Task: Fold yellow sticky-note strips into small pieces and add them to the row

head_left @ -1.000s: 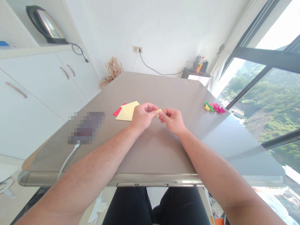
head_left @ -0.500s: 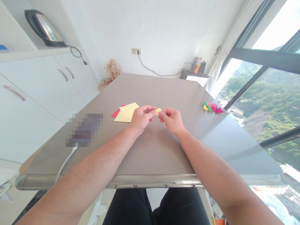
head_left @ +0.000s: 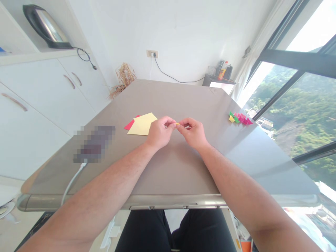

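Between the fingertips of both hands is a small folded piece of yellow paper (head_left: 177, 124), seen nearly edge-on as a thin strip. My left hand (head_left: 160, 132) pinches its left end, and my right hand (head_left: 193, 131) pinches its right end; the fingers cover most of it. Just left of my left hand lie pale yellow paper sheets (head_left: 141, 125), partly over red paper (head_left: 130, 125). Toward the right edge of the table sits a cluster of small folded paper pieces (head_left: 240, 118) in green, yellow and pink.
A pixelated dark device (head_left: 96, 143) with a white cable (head_left: 72, 183) lies on the left of the grey table (head_left: 181, 99). Behind it are white cabinets (head_left: 39, 91) holding a kettle (head_left: 48, 28). A window (head_left: 294, 84) borders the right side.
The yellow paper has turned from showing a small flat face to a thin edge. My hands have drawn slightly closer together around it.
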The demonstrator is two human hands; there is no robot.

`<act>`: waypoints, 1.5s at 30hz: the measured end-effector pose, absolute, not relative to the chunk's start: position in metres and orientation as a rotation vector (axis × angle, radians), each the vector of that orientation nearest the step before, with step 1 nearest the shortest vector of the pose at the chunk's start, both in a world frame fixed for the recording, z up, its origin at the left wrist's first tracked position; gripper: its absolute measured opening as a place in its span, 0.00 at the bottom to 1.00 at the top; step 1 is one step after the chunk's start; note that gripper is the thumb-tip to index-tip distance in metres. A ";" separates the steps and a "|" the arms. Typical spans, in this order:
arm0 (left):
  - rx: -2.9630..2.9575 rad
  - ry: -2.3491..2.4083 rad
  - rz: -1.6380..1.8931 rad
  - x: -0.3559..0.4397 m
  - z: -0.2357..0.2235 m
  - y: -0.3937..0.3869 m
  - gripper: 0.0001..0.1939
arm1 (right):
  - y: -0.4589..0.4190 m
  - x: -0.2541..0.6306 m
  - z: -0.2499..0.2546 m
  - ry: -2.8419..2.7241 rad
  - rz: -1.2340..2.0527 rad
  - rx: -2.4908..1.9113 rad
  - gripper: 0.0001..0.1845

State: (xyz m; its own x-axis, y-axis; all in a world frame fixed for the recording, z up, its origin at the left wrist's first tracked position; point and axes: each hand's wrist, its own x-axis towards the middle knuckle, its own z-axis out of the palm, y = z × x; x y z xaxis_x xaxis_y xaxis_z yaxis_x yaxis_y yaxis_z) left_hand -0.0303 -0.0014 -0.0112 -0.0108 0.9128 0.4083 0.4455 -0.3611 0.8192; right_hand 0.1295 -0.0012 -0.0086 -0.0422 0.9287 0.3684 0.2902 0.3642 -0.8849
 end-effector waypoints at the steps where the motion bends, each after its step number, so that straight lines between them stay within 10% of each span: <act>1: 1.818 1.404 1.347 -0.030 -0.011 -0.002 0.08 | -0.001 0.130 -0.009 -1.561 0.780 -1.113 0.12; 33: 1.651 1.240 1.315 -0.028 -0.007 -0.004 0.10 | 0.004 0.128 -0.013 -1.298 1.126 -0.898 0.15; 45: 1.778 1.199 1.210 -0.030 -0.014 0.001 0.09 | 0.001 0.133 -0.011 -1.592 0.555 -1.087 0.04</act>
